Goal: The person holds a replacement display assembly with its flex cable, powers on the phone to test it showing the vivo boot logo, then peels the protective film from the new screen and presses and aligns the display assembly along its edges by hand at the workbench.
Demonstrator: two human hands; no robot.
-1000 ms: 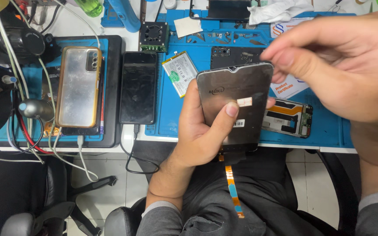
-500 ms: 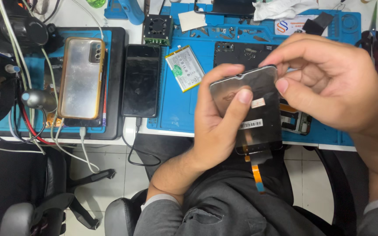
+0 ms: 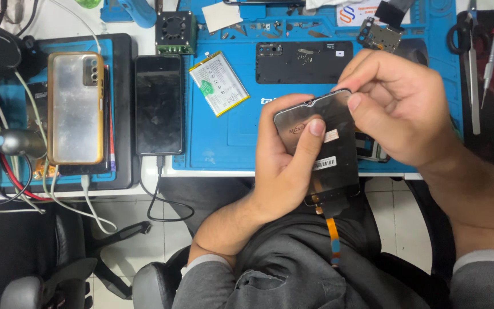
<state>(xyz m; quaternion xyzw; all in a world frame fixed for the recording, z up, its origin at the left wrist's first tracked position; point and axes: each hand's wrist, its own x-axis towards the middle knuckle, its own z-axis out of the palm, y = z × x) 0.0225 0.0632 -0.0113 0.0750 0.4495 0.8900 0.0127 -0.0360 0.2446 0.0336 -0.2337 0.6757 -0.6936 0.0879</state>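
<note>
My left hand (image 3: 284, 166) grips a dark phone display panel (image 3: 327, 154) by its left edge, thumb pressed on its back. The panel's back faces me, with small white stickers and an orange flex cable (image 3: 333, 240) hanging down from its lower end. My right hand (image 3: 401, 109) pinches the panel's top right corner with fingertips. The panel is held above the front edge of the blue work mat (image 3: 235, 137), over my lap.
On the mat lie a white phone battery (image 3: 219, 83) and a black phone frame (image 3: 304, 62). To the left are a black phone (image 3: 159, 104) on a cable and a gold-backed phone (image 3: 75, 107). Scissors and tweezers (image 3: 471, 63) lie at the right; cables trail at the left.
The panel has shifted slightly to the right and lower. My right hand has closed in from the panel's right edge onto its top corner. The camera view has moved closer to the bench.
</note>
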